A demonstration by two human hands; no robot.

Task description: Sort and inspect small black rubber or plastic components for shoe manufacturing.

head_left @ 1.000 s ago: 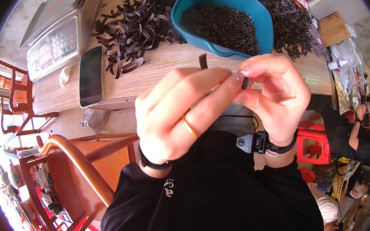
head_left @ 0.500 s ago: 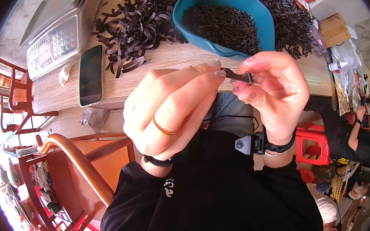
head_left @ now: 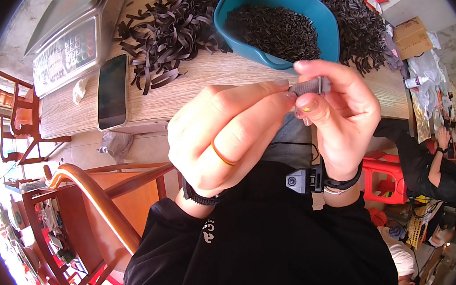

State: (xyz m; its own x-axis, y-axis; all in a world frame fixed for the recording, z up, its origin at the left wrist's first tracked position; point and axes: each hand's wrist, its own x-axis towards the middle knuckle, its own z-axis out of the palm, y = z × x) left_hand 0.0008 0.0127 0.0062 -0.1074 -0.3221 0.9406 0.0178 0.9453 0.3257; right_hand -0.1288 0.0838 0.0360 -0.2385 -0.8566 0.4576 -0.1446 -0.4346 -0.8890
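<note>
Above the table's near edge, my left hand [head_left: 222, 135] pinches one end of a short dark grey fabric strap [head_left: 306, 87] between thumb and fingertips. My right hand [head_left: 343, 112] curls about the strap's other end, its thumb below and its forefinger raised above. At that end sits a small dark piece like a slider or loop [head_left: 325, 85], partly hidden by the fingers. Just beyond both hands stands a teal basin [head_left: 329, 23] holding many small black pieces. A heap of loose dark straps [head_left: 173, 32] lies to its left, and another dark heap [head_left: 357, 25] to its right.
A phone [head_left: 112, 93] and a scale [head_left: 68, 50] are at the left of the wooden table [head_left: 204, 70]. Below stands a wooden chair [head_left: 93, 194]. A red stool [head_left: 385, 177] is at the right, near a seated person [head_left: 439, 169] in black.
My left hand has moved a little right. The strap now lies flatter, its broad face showing, and its far end has shifted right and slightly up. My right thumb and forefinger have spread apart.
</note>
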